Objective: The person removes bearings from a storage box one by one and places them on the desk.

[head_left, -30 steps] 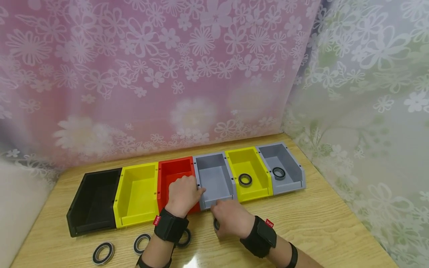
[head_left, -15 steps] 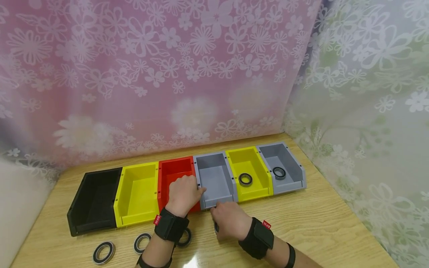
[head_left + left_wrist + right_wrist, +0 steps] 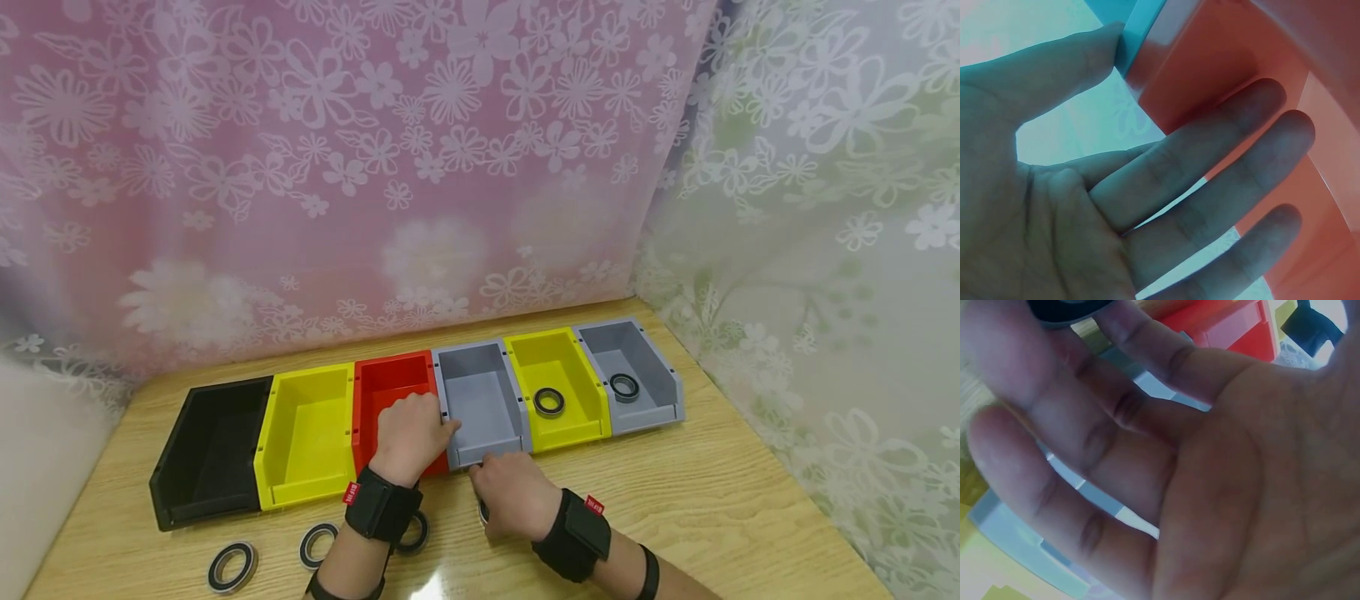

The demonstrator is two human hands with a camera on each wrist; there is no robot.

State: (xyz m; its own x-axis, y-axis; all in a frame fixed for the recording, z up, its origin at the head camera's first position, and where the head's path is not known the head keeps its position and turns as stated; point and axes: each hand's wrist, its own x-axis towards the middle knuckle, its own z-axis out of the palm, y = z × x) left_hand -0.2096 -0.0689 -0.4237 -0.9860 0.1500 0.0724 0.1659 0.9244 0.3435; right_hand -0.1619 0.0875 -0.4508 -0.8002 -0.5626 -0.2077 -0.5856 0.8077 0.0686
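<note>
My right hand [image 3: 517, 496] holds a ball bearing [image 3: 483, 510] just in front of the middle grey bin [image 3: 480, 408]. Most of that bearing is hidden by the hand, though its dark edge [image 3: 1069, 312] shows at the top of the right wrist view. Over the red bin [image 3: 390, 379] is my left hand [image 3: 408, 433]. Its thumb touches the edge between the red and grey bins, and the other fingers [image 3: 1260, 159] reach loosely into the red one, holding nothing. Beneath the left wrist lies another bearing [image 3: 414, 533], partly covered.
Two more bearings, one farther left [image 3: 232, 567] and one by the forearm [image 3: 317, 546], lie on the wooden table [image 3: 720, 517]. A black bin [image 3: 213, 450] and a yellow bin [image 3: 309, 433] stand left. The right yellow bin [image 3: 551, 358] and end grey bin [image 3: 622, 346] each hold a bearing.
The right hand has shifted very slightly, its wrist a little to the left and lower, with the bearing still in its fingers. The left hand stays where it was.
</note>
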